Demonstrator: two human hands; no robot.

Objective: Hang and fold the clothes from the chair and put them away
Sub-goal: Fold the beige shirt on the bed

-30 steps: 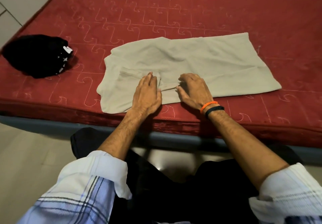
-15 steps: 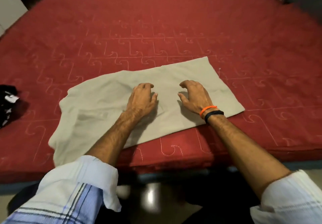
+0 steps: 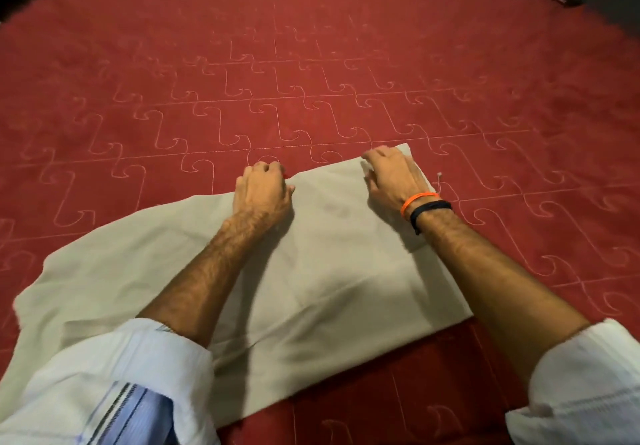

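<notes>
Since a second ago both hands slid from the near hem to the far edge of the beige garment (image 3: pixel 311 271). Left hand (image 3: pixel 263 191) and right hand (image 3: pixel 394 181) curl their fingers over that edge, apparently gripping it. Next fold looks ready.

Both sleeves (image 3: pixel 114 385) and the beige garment's (image 3: pixel 329 271) near left corner run past the frame edge; fingertips curl out of sight.

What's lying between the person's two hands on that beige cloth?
Only bare beige cloth, with a faint dark smudge on it. The head view shows nothing else between the left hand and right hand.
</notes>
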